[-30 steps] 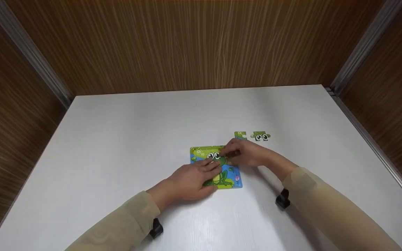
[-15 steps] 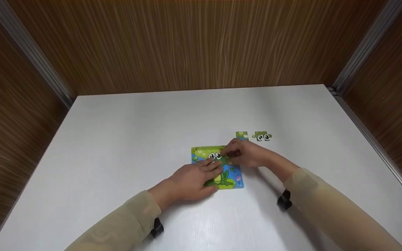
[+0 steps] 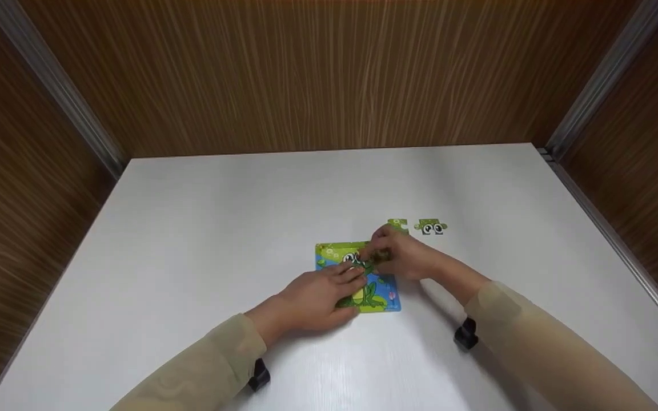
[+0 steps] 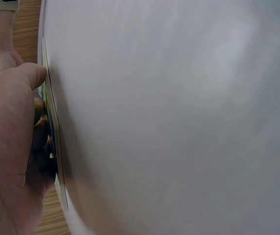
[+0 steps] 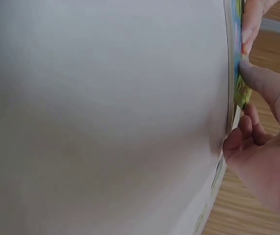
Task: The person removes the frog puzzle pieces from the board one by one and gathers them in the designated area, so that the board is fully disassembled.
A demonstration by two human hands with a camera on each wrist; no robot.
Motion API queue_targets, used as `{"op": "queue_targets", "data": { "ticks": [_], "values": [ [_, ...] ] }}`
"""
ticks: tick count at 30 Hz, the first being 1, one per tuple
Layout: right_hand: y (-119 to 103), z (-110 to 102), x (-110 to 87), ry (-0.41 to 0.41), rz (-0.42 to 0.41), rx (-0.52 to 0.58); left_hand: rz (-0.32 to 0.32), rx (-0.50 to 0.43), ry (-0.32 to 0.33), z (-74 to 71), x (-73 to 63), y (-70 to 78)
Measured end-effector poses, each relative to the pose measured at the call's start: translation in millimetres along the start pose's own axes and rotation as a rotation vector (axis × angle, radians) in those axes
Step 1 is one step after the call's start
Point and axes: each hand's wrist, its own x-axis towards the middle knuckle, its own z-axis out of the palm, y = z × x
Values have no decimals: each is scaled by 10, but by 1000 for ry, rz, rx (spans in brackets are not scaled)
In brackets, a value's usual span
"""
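Note:
A square frog jigsaw puzzle (image 3: 383, 294) in blue and green lies flat on the white table. My left hand (image 3: 319, 298) rests on its left and middle part, fingers straight and spread, covering much of the frog. At the upper right corner, my right hand (image 3: 408, 254) pinches a yellow-green puzzle piece (image 5: 243, 91) between thumb and fingers. In the right wrist view that piece stands tilted up from the board. The left wrist view shows the board's thin edge (image 4: 57, 132) beside my left hand.
Behind my right hand lie two loose pieces: a green corner piece (image 3: 396, 222), partly hidden by the fingers, and a piece with two cartoon eyes (image 3: 432, 228). Wood-grain panels (image 3: 329, 74) wall the white table (image 3: 220, 217) at the back and sides.
My right fingers shift slightly at the board's upper right corner and now cover more of the printed frog's eye. The left hand stays put; the whole head view drifts a little.

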Motion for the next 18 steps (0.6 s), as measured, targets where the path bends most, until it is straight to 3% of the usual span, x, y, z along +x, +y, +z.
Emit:
{"op": "queue_targets", "data": {
  "ticks": [7, 18],
  "values": [
    [-52, 23, -6, 10, -47, -51, 6, 6, 3, 13, 10, 3],
    [13, -23, -4, -8, -40, -34, 7, 12, 7, 13, 9, -2]
  ]
}}
